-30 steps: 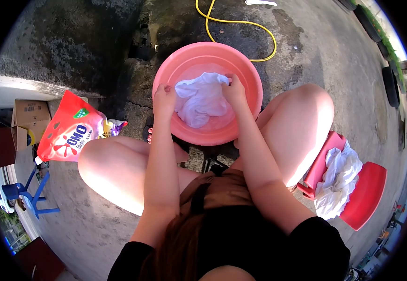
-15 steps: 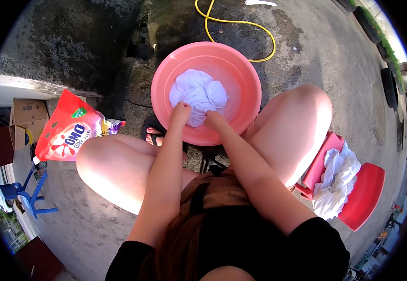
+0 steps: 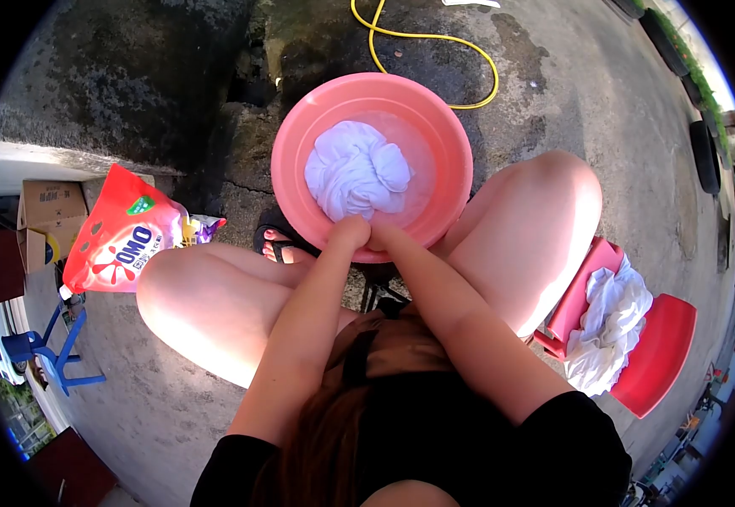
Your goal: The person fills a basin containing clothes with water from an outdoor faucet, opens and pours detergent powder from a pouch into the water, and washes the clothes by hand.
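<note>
— Where is the white cloth [image 3: 355, 173] to be found?
— It is bunched in the pink basin [image 3: 285, 160], towards the side nearest the body. Cloudy water [image 3: 422, 165] can be seen beside it.

— And how are the hands placed?
— The left hand [image 3: 351, 230] and the right hand [image 3: 387, 237] are held close together over the near side of the basin, at the near edge of the cloth. The forearms are angled inwards between the bent knees.

— Is anything clamped in either grip?
— That cannot be told; the fingers of both hands are largely hidden, so whether either grip is apart or together is not shown.

— What is seen around the basin?
— A yellow hose [image 3: 448, 40] is looped on the ground beyond it. On the left, a red packet [image 3: 101, 253] marked OMO is seen, with a cardboard box [image 3: 51, 203] behind it and a blue stool [image 3: 63, 355] farther back. On the right, another white cloth [image 3: 608, 325] is draped over a red chair [image 3: 659, 355].
</note>
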### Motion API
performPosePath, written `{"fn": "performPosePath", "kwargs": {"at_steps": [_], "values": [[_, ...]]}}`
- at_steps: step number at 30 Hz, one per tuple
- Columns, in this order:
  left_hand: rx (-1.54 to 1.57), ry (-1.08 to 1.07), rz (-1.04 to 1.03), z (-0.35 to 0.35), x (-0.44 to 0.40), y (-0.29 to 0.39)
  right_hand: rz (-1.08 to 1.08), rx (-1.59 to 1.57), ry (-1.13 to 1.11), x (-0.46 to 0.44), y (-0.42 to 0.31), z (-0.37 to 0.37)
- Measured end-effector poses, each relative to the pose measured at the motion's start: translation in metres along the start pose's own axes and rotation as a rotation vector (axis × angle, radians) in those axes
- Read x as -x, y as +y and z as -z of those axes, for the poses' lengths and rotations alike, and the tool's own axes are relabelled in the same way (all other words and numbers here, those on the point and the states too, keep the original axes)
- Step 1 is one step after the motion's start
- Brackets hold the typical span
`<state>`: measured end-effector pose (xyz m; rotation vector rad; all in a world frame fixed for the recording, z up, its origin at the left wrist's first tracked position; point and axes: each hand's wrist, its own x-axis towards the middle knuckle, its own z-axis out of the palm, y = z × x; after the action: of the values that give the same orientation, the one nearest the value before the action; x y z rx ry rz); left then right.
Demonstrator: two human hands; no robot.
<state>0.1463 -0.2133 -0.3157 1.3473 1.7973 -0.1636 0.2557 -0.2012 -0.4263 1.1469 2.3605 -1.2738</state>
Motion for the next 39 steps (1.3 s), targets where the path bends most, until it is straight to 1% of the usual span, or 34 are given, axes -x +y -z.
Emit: {"fn": "performPosePath", "kwargs": {"at_steps": [4, 6, 10, 15, 18, 19, 22, 23, 24, 25, 26, 27, 28, 30, 32, 33, 35, 36, 38, 39], "values": [[0.003, -0.002, 0.01, 0.006, 0.004, 0.003, -0.112, 0.026, -0.075, -0.001, -0.005, 0.001], [0.001, -0.016, 0.004, 0.009, 0.008, 0.005, -0.141, 0.044, -0.095, 0.014, -0.022, 0.022], [0.011, -0.019, -0.001, 0.0, 0.0, -0.001, -0.123, 0.094, -0.115, 0.022, -0.032, 0.034], [0.007, -0.021, -0.015, 0.002, 0.002, -0.001, -0.091, 0.099, -0.093, 0.013, -0.02, 0.021], [0.023, 0.001, -0.034, -0.001, 0.0, -0.003, -0.058, 0.034, -0.051, 0.004, -0.01, 0.009], [0.032, 0.012, -0.043, -0.003, -0.001, -0.005, -0.072, 0.066, -0.065, 0.003, -0.007, 0.006], [-0.017, -0.038, -0.043, 0.006, 0.001, 0.002, -0.144, 0.122, -0.096, 0.017, -0.024, 0.028], [-0.164, -0.12, -0.081, -0.003, -0.023, -0.012, -0.178, 0.116, -0.121, 0.022, -0.032, 0.032], [-0.308, -0.193, -0.119, -0.012, -0.071, -0.037, -0.207, 0.117, -0.144, 0.025, -0.038, 0.036], [-0.454, -0.255, -0.159, -0.013, -0.101, -0.047, -0.214, 0.14, -0.144, 0.014, -0.027, 0.025], [-0.345, -0.149, -0.09, 0.011, -0.083, -0.027, -0.224, 0.163, -0.143, -0.002, -0.001, -0.001], [-0.229, -0.046, -0.021, 0.053, -0.043, 0.01, -0.237, 0.189, -0.145, -0.009, 0.016, -0.017], [-0.103, 0.058, 0.046, 0.077, -0.022, 0.034, -0.232, 0.168, -0.143, -0.005, 0.017, -0.015], [0.018, 0.279, 0.029, 0.079, -0.035, 0.025, -0.226, 0.134, -0.142, 0.007, 0.003, -0.001], [-0.008, 0.408, 0.065, 0.08, -0.037, 0.013, -0.165, 0.228, -0.183, 0.026, -0.032, 0.037], [0.033, 0.458, 0.063, 0.072, -0.045, -0.002, -0.133, 0.27, -0.206, 0.031, -0.043, 0.048], [0.105, 0.551, 0.066, 0.045, -0.064, -0.037, -0.162, 0.198, -0.142, 0.031, -0.04, 0.039], [0.113, 0.521, 0.132, 0.04, -0.063, -0.046, -0.177, 0.155, -0.11, 0.032, -0.039, 0.036], [0.124, 0.454, 0.26, 0.029, -0.059, -0.055, -0.186, 0.141, -0.142, 0.031, -0.04, 0.038], [0.14, 0.429, 0.185, 0.024, -0.059, -0.052, -0.189, 0.133, -0.157, 0.032, -0.042, 0.042]]}}
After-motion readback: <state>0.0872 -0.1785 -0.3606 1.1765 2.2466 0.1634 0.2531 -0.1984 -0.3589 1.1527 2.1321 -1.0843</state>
